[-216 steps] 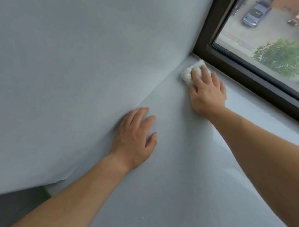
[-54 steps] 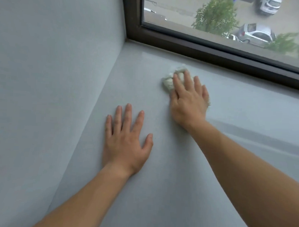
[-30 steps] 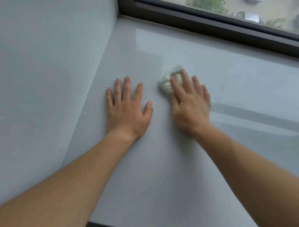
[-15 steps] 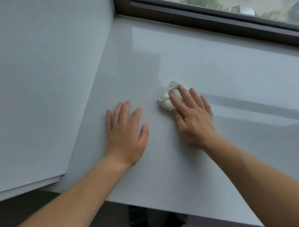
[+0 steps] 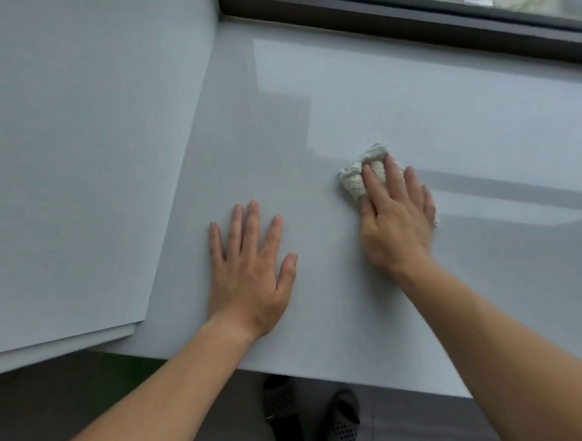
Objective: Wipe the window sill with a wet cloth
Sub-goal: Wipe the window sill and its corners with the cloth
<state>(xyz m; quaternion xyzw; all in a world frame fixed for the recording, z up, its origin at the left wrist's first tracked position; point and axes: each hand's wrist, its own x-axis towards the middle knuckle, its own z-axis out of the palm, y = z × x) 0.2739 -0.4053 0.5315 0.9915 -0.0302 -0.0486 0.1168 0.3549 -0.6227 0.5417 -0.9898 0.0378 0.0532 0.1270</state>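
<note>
Head view, looking down on a wide, pale grey window sill (image 5: 354, 106) that fills most of the frame. Its glossy surface reflects light in the upper middle.

A dark window frame (image 5: 391, 21) runs along the top edge, with a thin strip of glass above it. A pale grey wall (image 5: 86, 144) takes up the left third of the picture and meets the sill at a slanting line.

The left hand (image 5: 250, 272) lies palm down on the sill, a little left of centre. Its fingers are straight and spread apart, and it holds nothing.

The right hand (image 5: 396, 225) is right of centre and slightly higher in the frame, also palm down. Its fingers are straight and slightly apart, pressing flat on a crumpled whitish cloth (image 5: 354, 179). The cloth lies on the sill under these fingers. It bulges out past the fingertips toward the upper left, and a scrap of it shows by the hand's right edge.

Both bare forearms reach in from the bottom of the frame.

Below the sill's front edge, at bottom centre, is a dark floor (image 5: 424, 426) with two dark perforated sandals (image 5: 342, 422) on it.
</note>
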